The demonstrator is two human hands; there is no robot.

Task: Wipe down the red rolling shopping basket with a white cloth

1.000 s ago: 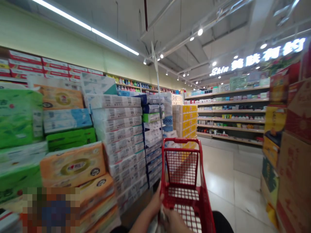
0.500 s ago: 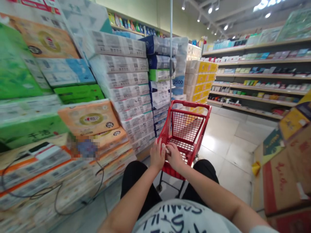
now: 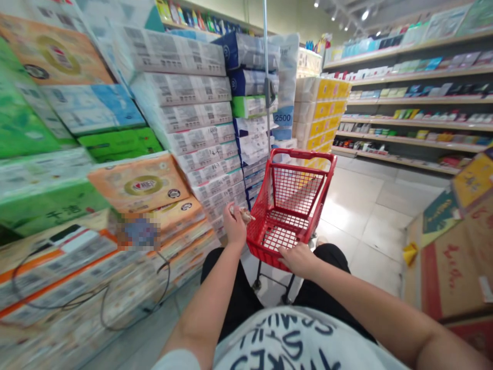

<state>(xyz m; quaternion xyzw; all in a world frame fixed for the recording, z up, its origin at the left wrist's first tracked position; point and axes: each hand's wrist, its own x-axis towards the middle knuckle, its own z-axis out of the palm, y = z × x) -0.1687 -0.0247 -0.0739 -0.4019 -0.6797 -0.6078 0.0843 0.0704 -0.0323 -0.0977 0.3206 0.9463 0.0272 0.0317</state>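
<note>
A red shopping cart (image 3: 296,192) with a grid basket stands right in front of my knees, nothing visible inside it. My left hand (image 3: 235,226), at the basket's left side, is closed round a small crumpled whitish-brown thing (image 3: 245,216), perhaps tissue or cloth. My right hand (image 3: 298,258) rests on the near rim of the basket, its fingers curled over the red edge.
Stacks of white tissue packs (image 3: 198,97) rise behind the cart's left side. Orange tissue packs (image 3: 142,182) and a loose black cable (image 3: 103,298) are at the left. Cardboard boxes (image 3: 447,267) stand at the right, stocked shelves (image 3: 408,121) at the back.
My hands, together over the basket's near left corner before, have parted. The left has moved left with the crumpled thing; the right has moved right and down onto the rim. The view has shifted slightly.
</note>
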